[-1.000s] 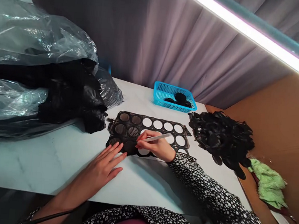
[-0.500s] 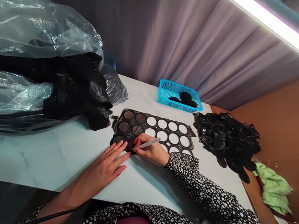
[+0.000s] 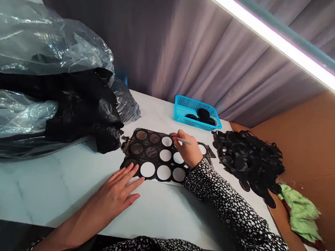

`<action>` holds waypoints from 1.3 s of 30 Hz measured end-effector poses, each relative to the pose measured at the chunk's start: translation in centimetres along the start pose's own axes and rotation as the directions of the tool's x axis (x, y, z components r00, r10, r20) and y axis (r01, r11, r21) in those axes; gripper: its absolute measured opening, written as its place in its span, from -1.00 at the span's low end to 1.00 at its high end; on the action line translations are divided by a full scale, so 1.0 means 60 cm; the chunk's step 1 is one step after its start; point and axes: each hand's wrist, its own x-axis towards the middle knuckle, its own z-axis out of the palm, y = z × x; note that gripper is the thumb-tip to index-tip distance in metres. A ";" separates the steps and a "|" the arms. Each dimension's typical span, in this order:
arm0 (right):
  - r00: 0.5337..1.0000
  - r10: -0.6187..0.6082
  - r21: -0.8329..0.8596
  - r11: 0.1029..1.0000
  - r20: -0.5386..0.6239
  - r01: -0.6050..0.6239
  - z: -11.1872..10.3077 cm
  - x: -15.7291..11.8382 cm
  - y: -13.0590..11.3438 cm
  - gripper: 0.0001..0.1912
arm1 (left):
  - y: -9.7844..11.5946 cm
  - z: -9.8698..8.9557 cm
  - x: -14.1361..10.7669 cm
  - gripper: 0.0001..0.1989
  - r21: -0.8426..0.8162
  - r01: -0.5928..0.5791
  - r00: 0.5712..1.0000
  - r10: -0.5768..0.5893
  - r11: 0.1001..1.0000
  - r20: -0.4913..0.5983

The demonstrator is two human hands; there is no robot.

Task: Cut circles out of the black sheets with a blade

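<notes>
A black sheet with rows of round openings lies on the white table. Several circles at its left are filled with dark film; the others show white. My left hand rests flat, fingers spread, its fingertips on the sheet's near left corner. My right hand is closed around a slim pale pen-like tool above the far edge of the sheet, covering some circles. A small dark rounded shape shows at the right fingertips; whether it is a loose disc I cannot tell.
Behind the sheet stands a blue basket with black discs in it. A heap of black scraps lies at the right, near a green cloth. Clear plastic bags with black material fill the left side.
My right hand has moved away and to the right, off the near row, with the tool. A near-row circle that was dark now shows white. My left hand stays put; the view has shifted slightly.
</notes>
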 end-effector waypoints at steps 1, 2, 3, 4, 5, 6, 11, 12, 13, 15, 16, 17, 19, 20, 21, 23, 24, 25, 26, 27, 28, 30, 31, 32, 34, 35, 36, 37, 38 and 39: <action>0.999 -0.018 0.095 0.995 0.030 0.015 0.005 0.003 -0.004 -0.92 | -0.006 -0.003 0.008 -0.61 -0.007 0.009 1.000 -0.009 1.000 0.001; 0.997 -0.044 0.189 0.982 0.070 0.030 0.014 0.002 -0.010 -0.91 | -0.012 -0.004 0.018 -0.60 -0.019 0.021 1.000 -0.021 1.000 0.001; 0.991 -0.072 0.280 0.959 0.117 0.037 0.025 0.000 -0.017 -0.89 | -0.020 -0.004 0.029 -0.59 -0.034 0.032 0.999 -0.032 0.999 0.000; 0.982 -0.097 0.366 0.930 0.165 0.030 0.037 -0.003 -0.024 -0.86 | -0.028 -0.002 0.040 -0.57 -0.047 0.036 0.999 -0.036 0.998 -0.008; 0.970 -0.118 0.446 0.895 0.210 0.012 0.050 -0.006 -0.029 -0.84 | -0.036 0.001 0.051 -0.55 -0.054 0.033 0.999 -0.033 0.998 -0.010; 0.959 -0.136 0.518 0.856 0.249 -0.013 0.061 -0.008 -0.033 -0.82 | -0.043 0.005 0.061 -0.54 -0.054 0.022 1.000 -0.022 0.998 -0.004; 0.934 -0.176 0.639 0.766 0.312 -0.069 0.091 -0.014 -0.027 -0.78 | -0.064 0.022 0.074 -0.56 -0.057 0.004 0.999 -0.002 0.998 0.050; 0.933 -0.179 0.630 0.775 0.311 -0.061 0.092 -0.014 -0.025 -0.78 | -0.065 0.023 0.072 -0.56 -0.066 0.007 0.999 -0.004 0.998 0.052; 0.933 -0.183 0.621 0.782 0.309 -0.053 0.093 -0.014 -0.023 -0.79 | -0.066 0.025 0.069 -0.56 -0.074 0.008 0.999 -0.005 0.997 0.052; 0.933 -0.187 0.609 0.792 0.307 -0.041 0.094 -0.014 -0.022 -0.81 | -0.067 0.027 0.066 -0.56 -0.082 0.007 0.999 -0.003 0.997 0.048; 0.934 -0.188 0.604 0.796 0.305 -0.037 0.094 -0.014 -0.021 -0.81 | -0.067 0.028 0.066 -0.56 -0.080 0.008 0.999 -0.005 0.997 0.047; 0.934 -0.187 0.599 0.800 0.303 -0.034 0.093 -0.012 -0.021 -0.82 | -0.067 0.028 0.066 -0.56 -0.077 0.010 0.999 -0.006 0.997 0.048; 0.935 -0.190 0.583 0.812 0.299 -0.021 0.092 -0.010 -0.020 -0.84 | -0.066 0.028 0.067 -0.56 -0.066 0.014 0.998 -0.011 0.998 0.055; 0.934 -0.196 0.569 0.822 0.298 -0.009 0.091 -0.009 -0.021 -0.85 | -0.065 0.027 0.068 -0.56 -0.062 0.016 0.998 -0.013 0.998 0.058; 0.934 -0.204 0.550 0.835 0.293 0.010 0.091 -0.009 -0.022 -0.85 | -0.064 0.026 0.069 -0.56 -0.063 0.018 0.998 -0.014 0.998 0.061; 0.936 -0.227 0.476 0.876 0.269 0.076 0.092 -0.013 -0.029 -0.86 | -0.062 0.021 0.070 -0.56 -0.077 0.022 0.998 -0.018 0.997 0.058; 0.938 -0.241 0.414 0.902 0.250 0.121 0.094 -0.017 -0.035 -0.87 | -0.062 0.019 0.071 -0.55 -0.088 0.024 0.998 -0.019 0.996 0.054; 0.934 -0.269 0.332 0.926 0.238 0.182 0.097 -0.023 -0.042 -0.88 | -0.063 0.017 0.071 -0.55 -0.100 0.024 0.999 -0.019 0.995 0.051; 0.921 -0.310 0.234 0.938 0.236 0.256 0.100 -0.029 -0.048 -0.90 | -0.064 0.016 0.070 -0.54 -0.112 0.023 0.999 -0.017 0.993 0.051; 0.900 -0.358 0.132 0.933 0.248 0.335 0.103 -0.034 -0.053 -0.91 | -0.066 0.016 0.069 -0.52 -0.123 0.021 0.998 -0.014 0.992 0.054; 0.877 -0.400 0.043 0.914 0.267 0.404 0.103 -0.037 -0.054 -0.92 | -0.069 0.017 0.067 -0.51 -0.131 0.016 0.998 -0.009 0.991 0.058; 0.874 -0.403 -0.066 0.898 0.271 0.435 0.096 -0.031 -0.043 -0.91 | -0.074 0.020 0.062 -0.48 -0.138 0.011 0.998 -0.002 0.990 0.064; 0.908 -0.349 -0.084 0.923 0.230 0.376 0.087 -0.021 -0.030 -0.90 | -0.077 0.021 0.060 -0.47 -0.136 0.013 0.998 -0.004 0.991 0.067; 0.953 -0.259 -0.075 0.959 0.160 0.273 0.074 -0.007 -0.013 -0.90 | -0.079 0.021 0.059 -0.47 -0.131 0.016 0.998 -0.008 0.991 0.068; 0.999 -0.044 -0.012 0.999 -0.003 0.044 0.041 0.027 0.027 -0.89 | -0.081 0.018 0.061 -0.46 -0.120 0.024 0.997 -0.015 0.993 0.072; 0.997 0.016 0.020 1.000 -0.069 -0.015 0.025 0.044 0.044 -0.89 | -0.081 0.014 0.066 -0.46 -0.113 0.026 0.997 -0.018 0.993 0.078; 0.994 0.047 0.047 0.998 -0.098 -0.043 0.013 0.059 0.056 -0.87 | -0.081 0.010 0.075 -0.48 -0.105 0.026 0.996 -0.017 0.994 0.086; 0.993 0.051 0.078 0.996 -0.105 -0.043 0.005 0.072 0.063 -0.87 | -0.082 0.007 0.086 -0.51 -0.093 0.023 0.995 -0.014 0.995 0.095; 0.996 0.034 0.109 0.994 -0.088 -0.024 0.002 0.080 0.063 -0.86 | -0.082 0.004 0.099 -0.53 -0.076 0.023 0.995 -0.015 0.997 0.101; 0.999 0.005 0.142 0.990 -0.052 0.003 0.006 0.086 0.059 -0.87 | -0.082 0.004 0.114 -0.55 -0.053 0.030 0.995 -0.025 0.998 0.097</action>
